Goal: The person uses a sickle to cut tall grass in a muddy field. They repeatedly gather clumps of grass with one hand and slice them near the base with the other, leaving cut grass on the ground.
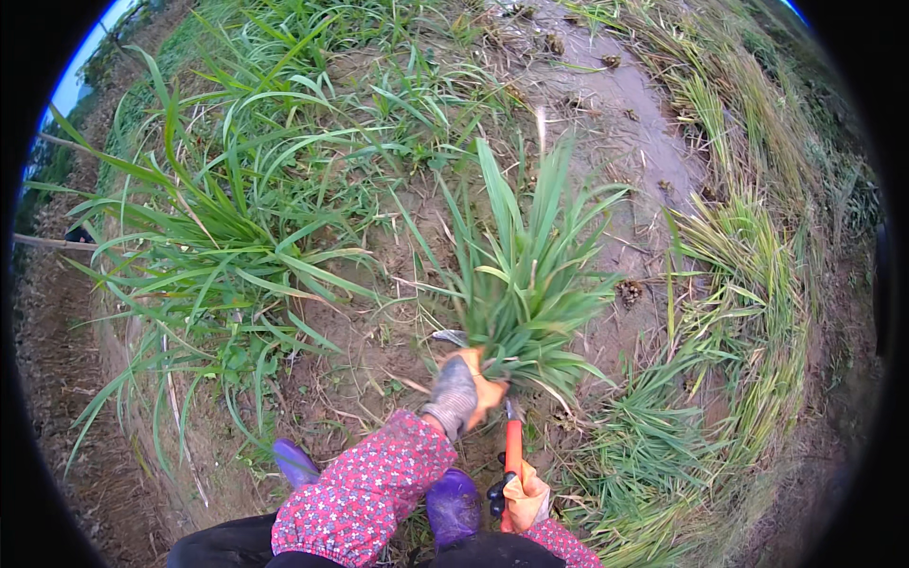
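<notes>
My left hand, in an orange and grey glove, is closed round the base of a green grass clump. The long blades fan upward and away from it. My right hand, in an orange and dark glove, is wrapped round the red handle of a sickle, low and to the right of the left hand. A bit of grey metal shows left of the clump's base, seemingly the blade's tip; the clump and left hand hide the middle of the blade. I cannot tell whether the stems are cut.
Cut grass lies in a long row down the right side. Another tall clump stands at the left. A wet muddy strip with cut stubs runs at the far right. My purple boots stand on soil just below the hands.
</notes>
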